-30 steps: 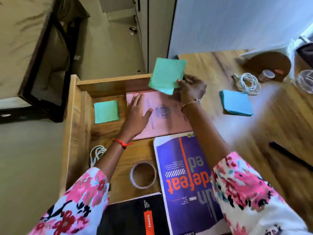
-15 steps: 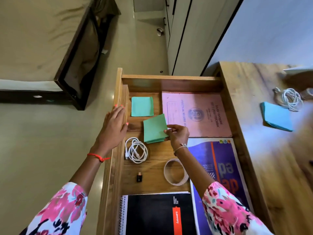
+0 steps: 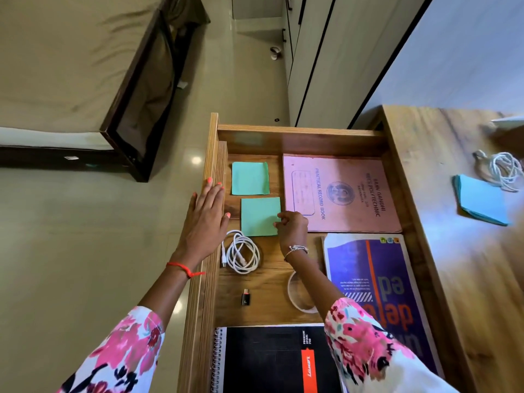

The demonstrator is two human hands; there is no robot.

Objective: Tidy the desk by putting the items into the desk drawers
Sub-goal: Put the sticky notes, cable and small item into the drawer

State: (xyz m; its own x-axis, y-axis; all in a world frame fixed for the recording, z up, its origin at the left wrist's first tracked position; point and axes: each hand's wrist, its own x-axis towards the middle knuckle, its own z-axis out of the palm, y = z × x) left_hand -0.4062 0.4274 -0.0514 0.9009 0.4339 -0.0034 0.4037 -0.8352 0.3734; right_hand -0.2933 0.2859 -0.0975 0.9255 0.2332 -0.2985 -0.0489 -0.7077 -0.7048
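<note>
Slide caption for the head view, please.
Right hand lays a green paper pad in the open drawer; left hand rests on its side.

The drawer [image 3: 211, 279] and desk top [image 3: 442, 251] are grained, varnished wood, the green note pads [image 3: 259, 215] matt paper, the floor [image 3: 85, 251] glossy tile.

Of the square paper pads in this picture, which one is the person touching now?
The green pad nearer the person in the drawer: the right hand touches its edge. The other green pad lies untouched behind it; the blue pad is on the desk.
</note>
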